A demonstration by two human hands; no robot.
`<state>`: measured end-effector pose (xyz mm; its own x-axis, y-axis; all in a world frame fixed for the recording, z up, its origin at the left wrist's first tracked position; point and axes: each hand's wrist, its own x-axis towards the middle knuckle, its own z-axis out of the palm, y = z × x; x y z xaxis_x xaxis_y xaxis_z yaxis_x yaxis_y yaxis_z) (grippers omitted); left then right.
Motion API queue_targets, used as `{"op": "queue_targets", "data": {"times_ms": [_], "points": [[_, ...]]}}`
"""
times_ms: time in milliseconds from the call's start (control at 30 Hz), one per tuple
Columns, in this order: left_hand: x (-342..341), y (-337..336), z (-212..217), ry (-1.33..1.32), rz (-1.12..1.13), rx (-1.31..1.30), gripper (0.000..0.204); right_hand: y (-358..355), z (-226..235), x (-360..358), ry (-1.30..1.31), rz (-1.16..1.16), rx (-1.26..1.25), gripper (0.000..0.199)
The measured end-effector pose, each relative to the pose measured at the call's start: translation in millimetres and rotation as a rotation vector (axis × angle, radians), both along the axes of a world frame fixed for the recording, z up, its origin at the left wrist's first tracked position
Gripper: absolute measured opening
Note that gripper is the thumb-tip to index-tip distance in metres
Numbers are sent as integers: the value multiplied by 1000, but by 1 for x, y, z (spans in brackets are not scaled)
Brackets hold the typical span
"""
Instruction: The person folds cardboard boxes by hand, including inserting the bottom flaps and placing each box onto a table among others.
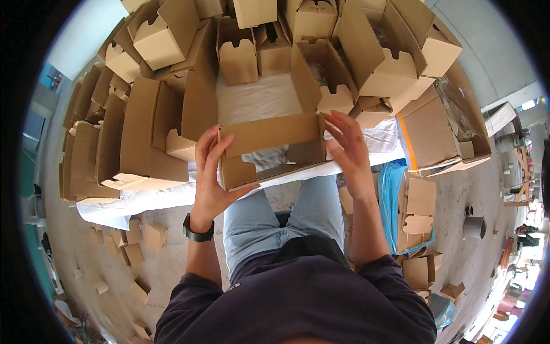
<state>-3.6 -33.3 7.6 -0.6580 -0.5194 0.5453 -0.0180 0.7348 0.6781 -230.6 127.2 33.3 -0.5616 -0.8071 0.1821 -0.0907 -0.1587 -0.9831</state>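
I am watching both hands working one half-folded cardboard box [269, 150], held in front of the person's lap over the edge of a white sheet [252, 100]. The box's long axis is running left to right across the view, so each hand is taking one end. The left hand [209, 172] is wrapping the left end, fingers spread up the side panel and thumb under the lower front corner, a black wristwatch [197, 229] on that wrist. The right hand [349, 149] is lying flat and open-fingered against the right end, pressing more than clasping. Both are touching the box; neither grip is fully closed around it, and the left one looks the firmer to me.

Beyond the box, the sheet is lying between stacks of finished cardboard boxes [240, 57] on every side, with flat folded blanks [91, 149] leaning at the left. Below, a grey concrete floor [166, 218] is carrying scattered small boxes, and a blue plastic bag [391, 195] with die-cut cardboard pieces [420, 209] is sitting at the person's right.
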Motion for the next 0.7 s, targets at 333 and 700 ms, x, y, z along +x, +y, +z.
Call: {"op": "queue_targets", "data": {"times_ms": [333,700], "points": [[9,-9,46,-199,-116,-233,47,5,17,5,397,-229,217,57],[1,-9,82,-468,-169,-446,25,-9,35,9,871,-208,31,35]]}}
